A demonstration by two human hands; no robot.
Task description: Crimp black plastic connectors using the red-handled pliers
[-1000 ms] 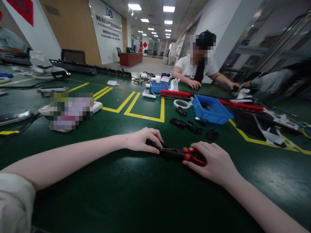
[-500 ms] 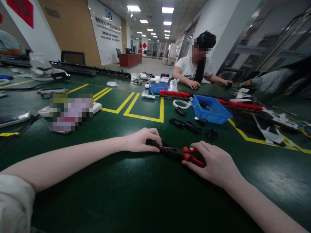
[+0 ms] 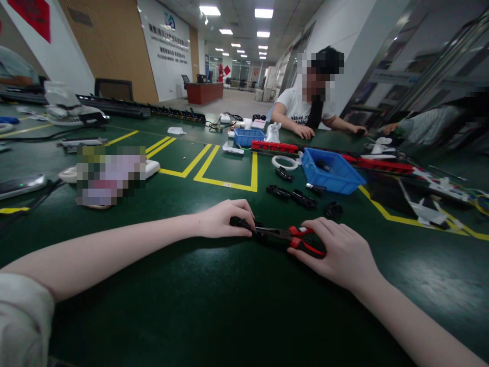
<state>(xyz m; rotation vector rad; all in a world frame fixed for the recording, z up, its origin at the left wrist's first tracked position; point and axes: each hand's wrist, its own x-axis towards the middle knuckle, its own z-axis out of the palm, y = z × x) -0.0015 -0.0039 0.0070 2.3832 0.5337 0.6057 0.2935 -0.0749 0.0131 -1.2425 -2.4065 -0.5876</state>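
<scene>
The left hand (image 3: 225,220) pinches a small black part (image 3: 239,223) low over the table, and the right hand (image 3: 346,250) is wrapped around red-handled pliers (image 3: 283,234). Their nose meets the part beside the left fingertips; whether it bites, I cannot tell. The green tabletop (image 3: 229,311) is slightly glossy and bears yellow tape (image 3: 229,185); beyond the hands lie black pieces (image 3: 303,199) and a blue bin (image 3: 338,179). Across sits a co-worker (image 3: 300,109); behind, a red desk (image 3: 205,94) stands under ceiling lights (image 3: 264,14). Compared with half a second ago, the pliers sit slightly higher.
</scene>
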